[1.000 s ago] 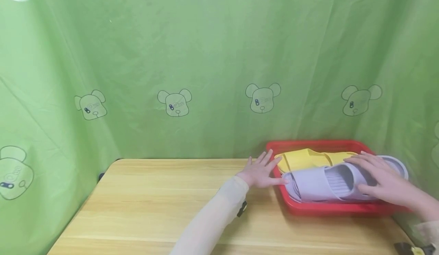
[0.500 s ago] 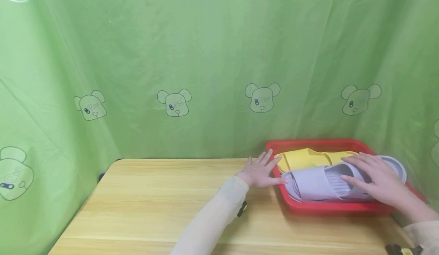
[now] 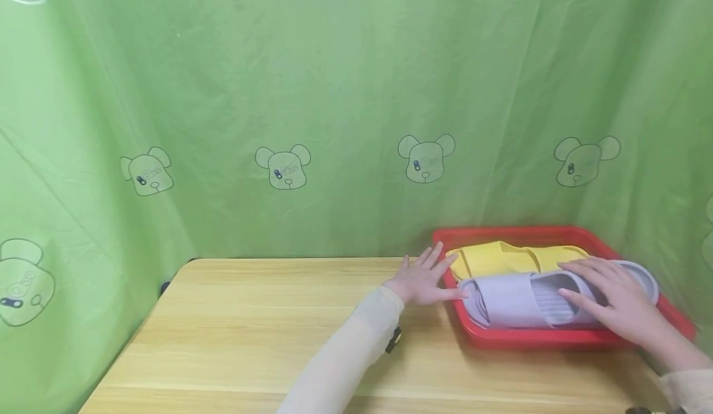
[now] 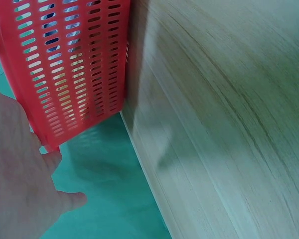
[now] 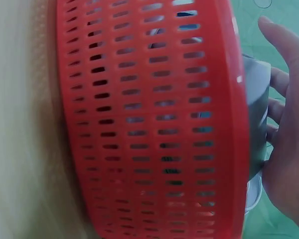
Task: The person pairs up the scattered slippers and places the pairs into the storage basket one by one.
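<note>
A red plastic basket with slotted walls sits at the right of the table, holding slippers. A lavender slipper lies along its front, heel end by the right rim; a yellow slipper lies behind it. My left hand rests at the basket's left rim with fingers spread. My right hand lies over the back part of the lavender slipper, fingers extended and thumb apart over its opening. From the right wrist, that hand shows beside the slipper's grey-looking strap, above the basket wall. What lies under the slippers is hidden.
The wooden table spreads to the left of the basket. A green curtain with bear-head prints hangs behind and along both sides. The basket stands close to the table's right edge.
My right hand has shifted left and slightly down on the lavender slipper, whose heel end sits a little lower. More of the basket's right rim shows. The left hand stays in place.
</note>
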`<control>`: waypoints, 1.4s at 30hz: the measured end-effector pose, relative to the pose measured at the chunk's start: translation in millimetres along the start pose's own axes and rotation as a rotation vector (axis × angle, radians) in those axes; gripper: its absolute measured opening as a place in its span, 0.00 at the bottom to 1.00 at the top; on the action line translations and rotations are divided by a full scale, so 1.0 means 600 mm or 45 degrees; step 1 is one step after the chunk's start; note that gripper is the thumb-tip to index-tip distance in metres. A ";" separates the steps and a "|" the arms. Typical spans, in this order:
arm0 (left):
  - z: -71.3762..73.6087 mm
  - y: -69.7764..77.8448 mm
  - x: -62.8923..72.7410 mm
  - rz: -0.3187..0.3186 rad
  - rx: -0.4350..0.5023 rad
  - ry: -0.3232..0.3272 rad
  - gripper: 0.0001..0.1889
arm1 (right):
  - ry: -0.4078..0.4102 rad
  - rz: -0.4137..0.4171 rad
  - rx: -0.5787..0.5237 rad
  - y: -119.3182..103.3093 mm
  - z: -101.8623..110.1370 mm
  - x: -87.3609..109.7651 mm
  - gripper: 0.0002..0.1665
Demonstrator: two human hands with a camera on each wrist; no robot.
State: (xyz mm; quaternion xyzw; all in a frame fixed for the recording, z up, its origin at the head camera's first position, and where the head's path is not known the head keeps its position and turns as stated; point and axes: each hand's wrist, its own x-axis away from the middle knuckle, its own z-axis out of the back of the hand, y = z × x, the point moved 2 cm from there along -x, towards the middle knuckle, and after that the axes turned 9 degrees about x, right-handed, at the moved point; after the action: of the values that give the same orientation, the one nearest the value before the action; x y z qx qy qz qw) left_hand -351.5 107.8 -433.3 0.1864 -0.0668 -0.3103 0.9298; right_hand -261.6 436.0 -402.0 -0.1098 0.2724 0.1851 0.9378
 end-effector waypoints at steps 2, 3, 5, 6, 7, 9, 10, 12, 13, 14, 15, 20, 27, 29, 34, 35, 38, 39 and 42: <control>0.000 0.001 0.001 -0.003 -0.003 0.002 0.45 | 0.033 0.020 -0.005 0.004 -0.003 0.003 0.32; 0.000 0.001 0.001 -0.004 -0.005 0.001 0.45 | 0.047 0.029 -0.009 0.006 -0.004 0.005 0.32; 0.000 0.001 0.001 -0.007 -0.008 0.000 0.45 | 0.061 0.034 -0.020 0.010 -0.008 0.008 0.32; 0.000 0.001 0.001 -0.009 -0.008 0.000 0.45 | 0.062 0.032 -0.024 0.012 -0.010 0.010 0.32; 0.000 0.002 0.002 -0.009 -0.009 -0.001 0.45 | 0.057 0.028 -0.026 0.014 -0.012 0.012 0.32; 0.001 0.002 0.002 -0.007 -0.007 -0.003 0.45 | 0.039 0.020 -0.023 0.016 -0.017 0.017 0.31; 0.001 0.002 0.003 -0.006 -0.007 -0.003 0.45 | 0.029 0.014 -0.022 0.017 -0.019 0.019 0.31; 0.001 0.003 0.003 -0.006 -0.005 -0.004 0.45 | 0.017 0.010 -0.014 0.018 -0.022 0.023 0.30; 0.001 0.003 0.003 -0.006 -0.006 -0.004 0.45 | 0.014 0.008 -0.011 0.018 -0.023 0.025 0.29; 0.001 0.003 0.003 -0.007 -0.005 -0.003 0.45 | 0.011 0.006 -0.012 0.018 -0.024 0.026 0.29; 0.001 0.003 0.003 -0.009 -0.005 -0.003 0.45 | 0.009 0.004 -0.013 0.017 -0.024 0.027 0.29; 0.000 0.004 0.003 -0.004 0.009 -0.004 0.45 | 0.026 0.003 -0.023 0.017 -0.025 0.029 0.27; -0.002 0.003 0.003 -0.005 0.064 -0.002 0.45 | 0.015 -0.024 -0.008 0.020 -0.030 0.031 0.24; -0.003 0.002 0.003 -0.003 0.068 0.000 0.45 | 0.009 -0.036 0.000 0.020 -0.031 0.030 0.24; -0.005 0.001 0.001 -0.004 0.065 0.004 0.45 | -0.001 -0.047 0.022 0.017 -0.034 0.029 0.22; -0.006 0.001 0.001 -0.007 0.068 0.004 0.45 | -0.006 -0.045 0.029 0.017 -0.034 0.029 0.21; -0.007 0.001 0.001 -0.010 0.072 0.005 0.45 | -0.022 -0.040 0.047 0.015 -0.035 0.029 0.21; -0.007 0.001 0.002 -0.010 0.073 0.008 0.45 | -0.026 -0.050 0.048 0.015 -0.035 0.028 0.21; -0.006 0.001 0.002 -0.009 0.065 0.015 0.45 | -0.034 -0.055 0.061 0.015 -0.035 0.025 0.21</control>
State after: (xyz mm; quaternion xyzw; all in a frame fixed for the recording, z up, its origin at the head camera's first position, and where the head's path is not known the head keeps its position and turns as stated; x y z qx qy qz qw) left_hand -349.5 109.0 -436.6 0.2120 -0.0686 -0.3106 0.9240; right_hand -263.3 441.9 -428.7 -0.0906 0.2619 0.1597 0.9475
